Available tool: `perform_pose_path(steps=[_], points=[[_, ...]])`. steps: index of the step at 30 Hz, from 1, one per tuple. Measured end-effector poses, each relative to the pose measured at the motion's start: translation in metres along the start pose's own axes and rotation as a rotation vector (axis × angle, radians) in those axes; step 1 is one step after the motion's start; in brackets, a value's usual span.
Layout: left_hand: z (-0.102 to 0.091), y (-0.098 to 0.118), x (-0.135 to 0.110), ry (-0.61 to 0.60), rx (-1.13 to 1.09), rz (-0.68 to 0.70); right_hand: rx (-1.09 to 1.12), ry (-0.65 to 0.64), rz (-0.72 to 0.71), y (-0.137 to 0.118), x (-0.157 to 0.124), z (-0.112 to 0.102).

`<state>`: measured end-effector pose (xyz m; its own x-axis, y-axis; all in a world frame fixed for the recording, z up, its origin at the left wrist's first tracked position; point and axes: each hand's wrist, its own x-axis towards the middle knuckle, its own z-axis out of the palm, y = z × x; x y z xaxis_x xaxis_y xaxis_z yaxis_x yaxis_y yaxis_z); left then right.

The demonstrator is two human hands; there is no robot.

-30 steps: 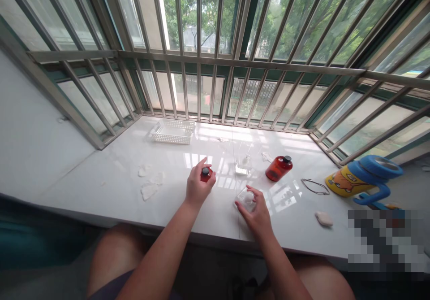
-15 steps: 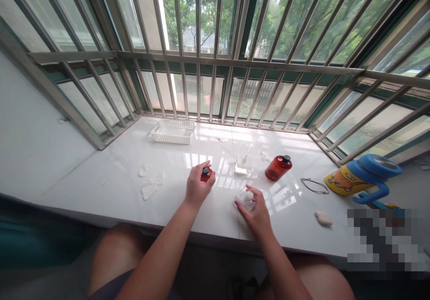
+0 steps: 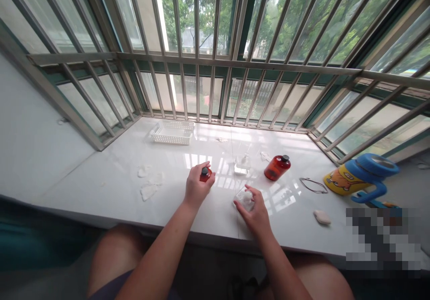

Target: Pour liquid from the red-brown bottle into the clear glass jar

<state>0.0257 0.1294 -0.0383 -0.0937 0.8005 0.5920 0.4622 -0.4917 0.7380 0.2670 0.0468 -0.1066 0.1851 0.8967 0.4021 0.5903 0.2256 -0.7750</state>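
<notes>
My left hand (image 3: 196, 187) is wrapped round a small red bottle with a black cap (image 3: 204, 173), most of which the fingers hide. To its right, my right hand (image 3: 258, 211) has thumb and fingers closed on the sides of a small clear container (image 3: 244, 197) with a rounded piece in it, low over the white surface. Another clear container (image 3: 242, 167) stands just behind it. A larger red bottle with a black cap (image 3: 277, 167) is to the right of that.
A white perforated basket (image 3: 173, 137) lies near the window bars. Crumpled white tissue pieces (image 3: 149, 190) are at left. On the right are a dark cord loop (image 3: 313, 185), a beige lump (image 3: 322, 217) and a blue and yellow flask (image 3: 349, 178). Metal bars (image 3: 215, 62) edge the sill.
</notes>
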Motion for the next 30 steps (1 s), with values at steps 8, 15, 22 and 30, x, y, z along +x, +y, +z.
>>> perform_pose_path(steps=[8, 15, 22, 30], points=[[0.007, -0.0004, -0.0044, 0.074, -0.162, -0.104, 0.0, -0.001, 0.0, -0.0025, 0.0006, -0.0007], [0.0004, -0.0006, -0.0003, 0.018, 0.025, 0.025, 0.023, 0.036, 0.099, -0.0035, -0.0022, 0.001], [0.0002, -0.0001, -0.0003, 0.018, 0.019, -0.011, -0.009, -0.014, -0.061, -0.003, 0.0027, -0.0025], [0.0057, 0.0006, -0.0045, 0.056, -0.167, -0.109, 0.017, 0.028, 0.06, -0.004, -0.0011, 0.0007]])
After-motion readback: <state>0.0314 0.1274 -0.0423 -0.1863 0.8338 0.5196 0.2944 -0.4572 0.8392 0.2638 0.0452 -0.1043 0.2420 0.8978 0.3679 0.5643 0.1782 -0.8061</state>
